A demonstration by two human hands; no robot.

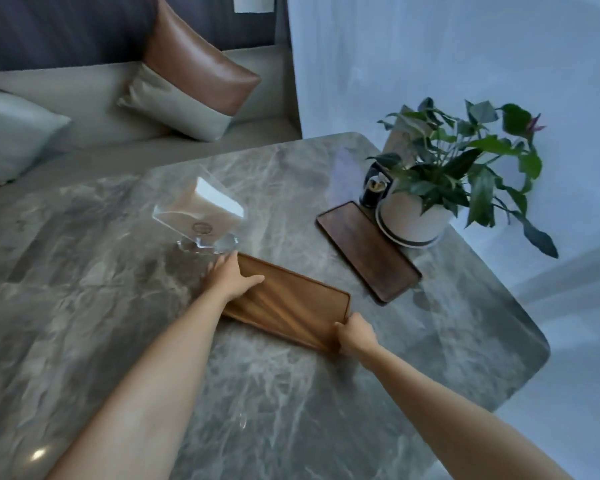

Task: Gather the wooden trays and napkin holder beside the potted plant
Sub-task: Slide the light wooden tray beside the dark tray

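A light wooden tray [293,303] lies on the grey marble table [118,271] near the middle. My left hand [229,277] grips its far left end and my right hand [355,334] grips its near right corner. A darker wooden tray [366,249] lies further right, touching the base of the potted plant [413,216], which stands in a white pot. A clear napkin holder [201,216] filled with white napkins stands just behind my left hand, apart from the plant.
A small dark bottle-like object [374,188] stands behind the pot. The table's rounded right edge [534,341] drops to a pale floor. A bench with several cushions [187,84] runs along the far side. A white curtain hangs behind the plant.
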